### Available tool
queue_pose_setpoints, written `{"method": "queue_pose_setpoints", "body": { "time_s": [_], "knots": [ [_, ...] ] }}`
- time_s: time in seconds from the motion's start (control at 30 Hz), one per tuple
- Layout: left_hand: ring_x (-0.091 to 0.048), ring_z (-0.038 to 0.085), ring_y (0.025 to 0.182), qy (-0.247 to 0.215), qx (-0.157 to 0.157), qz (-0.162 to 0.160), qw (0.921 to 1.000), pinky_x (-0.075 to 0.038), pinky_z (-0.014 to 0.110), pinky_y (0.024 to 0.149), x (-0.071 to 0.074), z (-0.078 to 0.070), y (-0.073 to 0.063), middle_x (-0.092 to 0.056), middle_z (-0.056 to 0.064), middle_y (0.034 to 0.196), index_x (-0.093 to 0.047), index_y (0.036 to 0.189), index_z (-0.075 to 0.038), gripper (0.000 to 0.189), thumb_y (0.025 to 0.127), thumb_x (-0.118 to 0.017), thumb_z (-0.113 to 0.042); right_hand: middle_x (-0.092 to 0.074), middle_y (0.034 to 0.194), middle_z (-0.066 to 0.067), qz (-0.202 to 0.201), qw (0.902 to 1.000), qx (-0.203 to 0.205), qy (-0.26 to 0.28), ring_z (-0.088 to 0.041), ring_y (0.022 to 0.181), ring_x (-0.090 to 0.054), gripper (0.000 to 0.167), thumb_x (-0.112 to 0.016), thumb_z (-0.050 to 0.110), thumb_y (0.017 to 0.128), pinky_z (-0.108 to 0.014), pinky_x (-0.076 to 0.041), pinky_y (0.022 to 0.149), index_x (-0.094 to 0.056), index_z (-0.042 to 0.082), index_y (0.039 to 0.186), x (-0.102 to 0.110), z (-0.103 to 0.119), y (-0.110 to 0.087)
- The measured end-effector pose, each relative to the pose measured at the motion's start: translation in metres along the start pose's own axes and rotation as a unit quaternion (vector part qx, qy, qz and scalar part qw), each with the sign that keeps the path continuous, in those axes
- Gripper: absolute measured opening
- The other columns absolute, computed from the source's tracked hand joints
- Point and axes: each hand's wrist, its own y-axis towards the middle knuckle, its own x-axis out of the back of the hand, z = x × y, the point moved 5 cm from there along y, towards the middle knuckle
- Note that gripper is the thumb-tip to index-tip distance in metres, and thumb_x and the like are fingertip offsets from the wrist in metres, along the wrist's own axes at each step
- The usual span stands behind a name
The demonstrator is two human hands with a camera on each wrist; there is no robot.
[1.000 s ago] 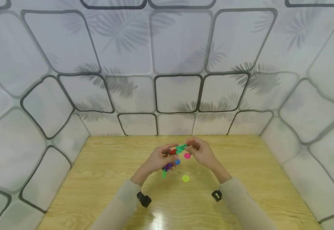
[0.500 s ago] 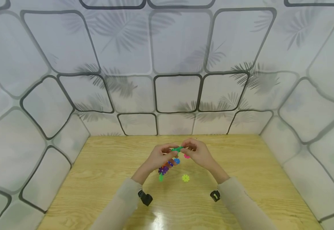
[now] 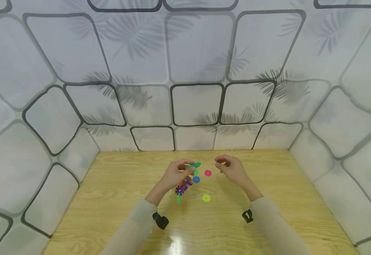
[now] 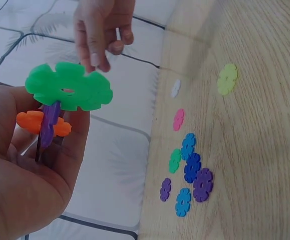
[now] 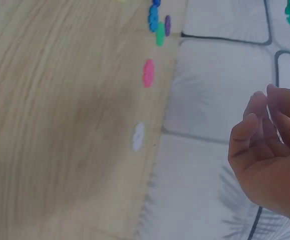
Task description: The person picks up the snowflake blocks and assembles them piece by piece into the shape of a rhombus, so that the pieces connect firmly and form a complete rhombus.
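My left hand point(image 3: 175, 174) pinches a joined piece of flower-shaped plastic discs. At its fingertips is an emerald green disc point(image 3: 194, 165), also partly seen in the right wrist view. Nearer the wrist, a light green disc point(image 4: 69, 89) slots onto a purple disc point(image 4: 50, 124), with an orange disc point(image 4: 32, 121) beside it. The palm and fingers hide the middle of the piece. To the right, apart from it, my right hand point(image 3: 234, 171) is raised above the table with fingers loosely bent. Nothing shows between the fingers of the right hand point(image 5: 270, 150).
Loose flower discs lie on the wooden table point(image 3: 115, 212): a pink one point(image 3: 208, 173), a yellow one point(image 3: 206, 198), a blue one point(image 3: 196, 179), a white one point(image 4: 176, 88), and several more in blue, green and purple. Patterned walls enclose the back and sides.
Both hands met at the emerald green disc half a second ago. My right hand has since let go and moved right; the left still holds the joined discs.
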Motion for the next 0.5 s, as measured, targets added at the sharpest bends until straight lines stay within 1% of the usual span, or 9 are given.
{"method": "queue_pose_setpoints", "body": {
  "time_s": [0.13,0.23,0.4,0.5],
  "knots": [
    [-0.077,0.048,0.083,0.002,-0.006,0.002,1.0,-0.065,0.034,0.058,0.0,-0.001,-0.001,-0.073,0.027,0.105,-0.067,0.136,-0.008,0.031,0.107,-0.064,-0.019,-0.074,0.108,-0.023,-0.005,0.9992,-0.036,-0.017,-0.021,0.072,-0.069,0.019,-0.069,0.007,0.101,-0.02,-0.057,0.061,-0.072,-0.003,0.117,0.004,-0.022,0.0],
    [-0.075,0.053,0.085,0.002,-0.01,0.005,0.9999,-0.065,0.034,0.057,0.0,-0.002,-0.001,-0.072,0.028,0.106,-0.067,0.137,-0.008,0.031,0.108,-0.064,-0.019,-0.073,0.108,-0.023,-0.002,0.9977,-0.062,-0.026,-0.02,0.072,-0.068,0.021,-0.069,0.006,0.101,-0.019,-0.055,0.06,-0.071,-0.005,0.119,0.005,-0.034,-0.001],
    [-0.074,0.055,0.086,0.002,-0.014,0.007,0.9999,-0.065,0.034,0.058,0.0,-0.002,0.0,-0.072,0.031,0.109,-0.067,0.137,-0.008,0.032,0.108,-0.064,-0.02,-0.072,0.106,-0.024,0.007,0.9954,-0.089,-0.035,-0.02,0.071,-0.067,0.026,-0.068,0.004,0.101,-0.019,-0.053,0.057,-0.069,-0.01,0.123,0.004,-0.05,-0.001],
    [-0.074,0.055,0.086,0.004,-0.015,0.007,0.9999,-0.065,0.034,0.058,0.0,-0.002,0.0,-0.072,0.03,0.108,-0.067,0.137,-0.008,0.032,0.107,-0.064,-0.021,-0.072,0.105,-0.022,0.011,0.9931,-0.108,-0.046,-0.02,0.071,-0.066,0.028,-0.069,0.005,0.1,-0.019,-0.052,0.056,-0.068,-0.008,0.125,0.001,-0.062,-0.001]
  ]
}}
